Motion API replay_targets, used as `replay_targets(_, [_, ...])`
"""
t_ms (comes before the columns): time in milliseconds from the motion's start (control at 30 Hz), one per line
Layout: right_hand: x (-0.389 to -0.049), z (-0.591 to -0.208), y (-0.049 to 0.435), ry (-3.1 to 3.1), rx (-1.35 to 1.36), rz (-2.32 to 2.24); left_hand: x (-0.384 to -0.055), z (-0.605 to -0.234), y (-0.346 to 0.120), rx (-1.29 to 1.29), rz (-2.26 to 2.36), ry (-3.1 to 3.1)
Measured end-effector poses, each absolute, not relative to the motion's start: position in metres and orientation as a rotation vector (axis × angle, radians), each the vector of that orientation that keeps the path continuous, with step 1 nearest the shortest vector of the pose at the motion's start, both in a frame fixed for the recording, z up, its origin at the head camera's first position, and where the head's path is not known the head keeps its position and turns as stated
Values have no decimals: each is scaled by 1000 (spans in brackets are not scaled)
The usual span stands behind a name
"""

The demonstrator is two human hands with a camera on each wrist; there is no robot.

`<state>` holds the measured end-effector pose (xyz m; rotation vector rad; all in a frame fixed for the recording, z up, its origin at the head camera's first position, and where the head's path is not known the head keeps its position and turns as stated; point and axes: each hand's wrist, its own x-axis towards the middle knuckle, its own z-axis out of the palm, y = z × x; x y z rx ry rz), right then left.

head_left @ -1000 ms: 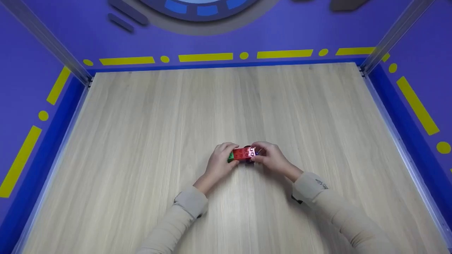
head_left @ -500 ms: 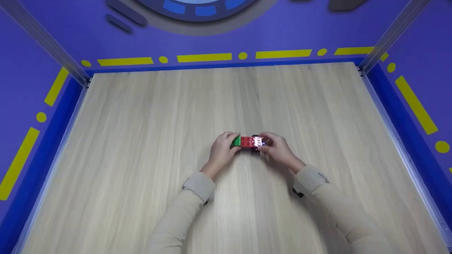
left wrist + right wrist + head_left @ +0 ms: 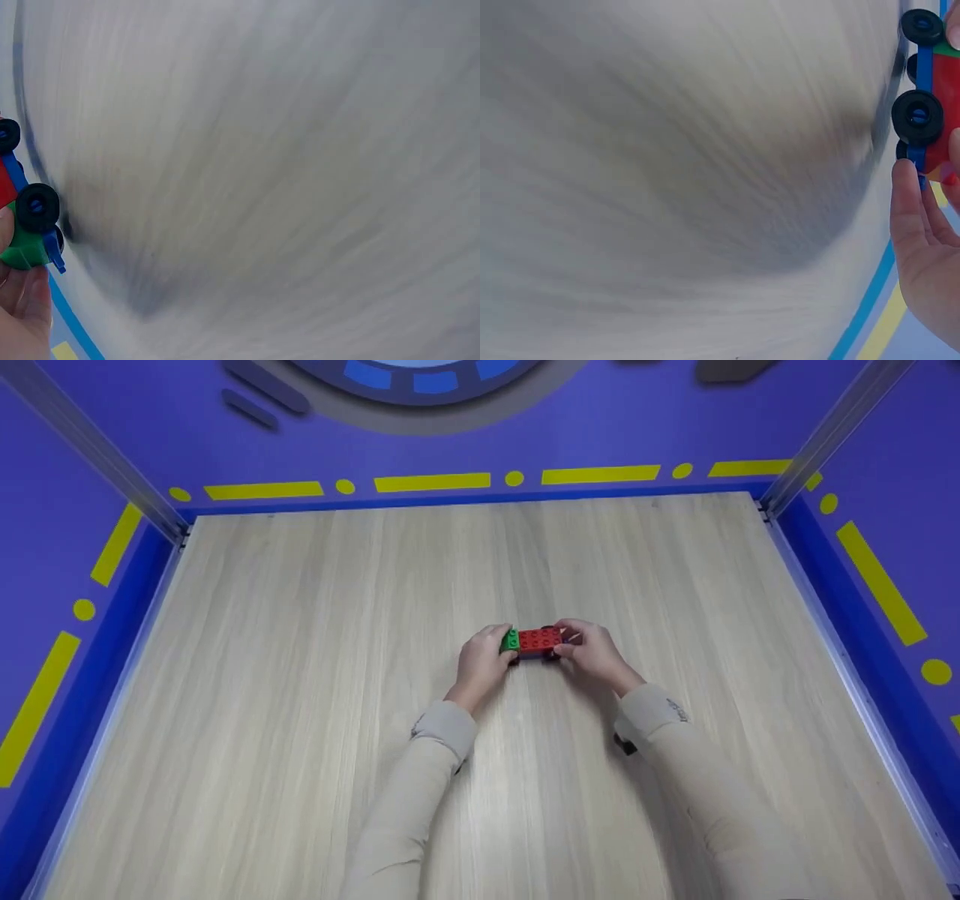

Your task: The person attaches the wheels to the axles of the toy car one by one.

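Between both hands is a toy brick car (image 3: 540,640), with red and green studded bricks on a blue base and black wheels (image 3: 917,118). My left hand (image 3: 482,657) grips its green end (image 3: 27,247), thumb on the near side and fingers on the far side. At the red end, my right hand (image 3: 598,651) pinches the car between thumb and fingers. A blue hook-like piece (image 3: 55,251) juts from the base by the green end. The palms hide the outer ends of the car in the head view.
A wide wood-grain table (image 3: 360,607) lies under the hands. Purple-blue panels (image 3: 420,457) with yellow dashes border it at the back and both sides, with metal posts (image 3: 832,435) at the far corners.
Both hands have moved the car away from the body and slightly to the right across the table, keeping their hold. The glare on its red end is gone.
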<state>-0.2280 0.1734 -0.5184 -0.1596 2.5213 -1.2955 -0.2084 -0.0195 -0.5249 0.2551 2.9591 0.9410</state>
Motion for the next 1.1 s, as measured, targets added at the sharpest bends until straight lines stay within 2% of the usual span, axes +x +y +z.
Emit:
replay_targets(700, [-230,-523,176,2462,-99,-1282,-209,-532,-13,183,1100,2934])
replay_targets(1100, [-220,-516,207,2472,-112,-1274,-193,-542,-46,224,1094,2973])
